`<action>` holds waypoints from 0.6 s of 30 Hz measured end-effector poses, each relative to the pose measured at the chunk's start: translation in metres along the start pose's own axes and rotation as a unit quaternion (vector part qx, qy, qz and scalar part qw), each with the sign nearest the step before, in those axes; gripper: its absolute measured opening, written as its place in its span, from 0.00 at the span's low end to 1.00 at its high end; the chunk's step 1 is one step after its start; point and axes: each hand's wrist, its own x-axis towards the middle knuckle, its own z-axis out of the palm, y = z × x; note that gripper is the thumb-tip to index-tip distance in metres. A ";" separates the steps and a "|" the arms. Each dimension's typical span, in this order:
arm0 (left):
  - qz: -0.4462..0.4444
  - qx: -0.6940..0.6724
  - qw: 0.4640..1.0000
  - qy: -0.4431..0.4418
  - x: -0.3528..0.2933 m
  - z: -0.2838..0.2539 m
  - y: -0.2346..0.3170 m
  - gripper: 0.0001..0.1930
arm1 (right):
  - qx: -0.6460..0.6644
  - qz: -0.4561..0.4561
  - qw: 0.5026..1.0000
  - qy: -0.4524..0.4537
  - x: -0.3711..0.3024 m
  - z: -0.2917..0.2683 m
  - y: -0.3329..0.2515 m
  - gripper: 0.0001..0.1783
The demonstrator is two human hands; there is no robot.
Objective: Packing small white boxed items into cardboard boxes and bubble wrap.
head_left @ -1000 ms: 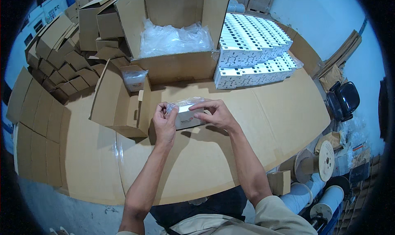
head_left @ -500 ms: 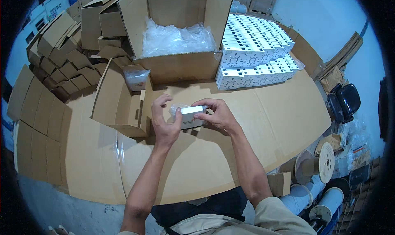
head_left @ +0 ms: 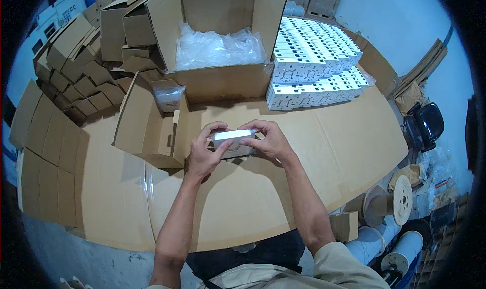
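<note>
Between my two hands is a small white box (head_left: 236, 143), wrapped at least in part in clear plastic. My left hand (head_left: 205, 153) grips its left end, thumb across the near face and fingers behind. At the right end, my right hand (head_left: 270, 141) pinches it between thumb and fingers. Just left of my left hand stands an open brown carton (head_left: 147, 124). A plastic-wrapped white box (head_left: 168, 97) sits at the far end inside that carton.
Beyond my hands is a large open carton (head_left: 217, 84) full of clear plastic bags (head_left: 220, 48). Stacked white boxes (head_left: 314, 66) stand to its right. Folded brown cartons (head_left: 81, 71) pile up at the far left. Cable spools (head_left: 401, 200) lie beyond the table's right edge.
My left hand's fingers have closed round the left end of the white box; before, they were raised and apart from it. My right hand stays on the box.
</note>
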 end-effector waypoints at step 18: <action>-0.187 -0.154 0.967 -0.082 -0.013 -0.004 -0.021 0.18 | -0.182 -0.065 0.981 0.033 -0.005 0.000 -0.010 0.16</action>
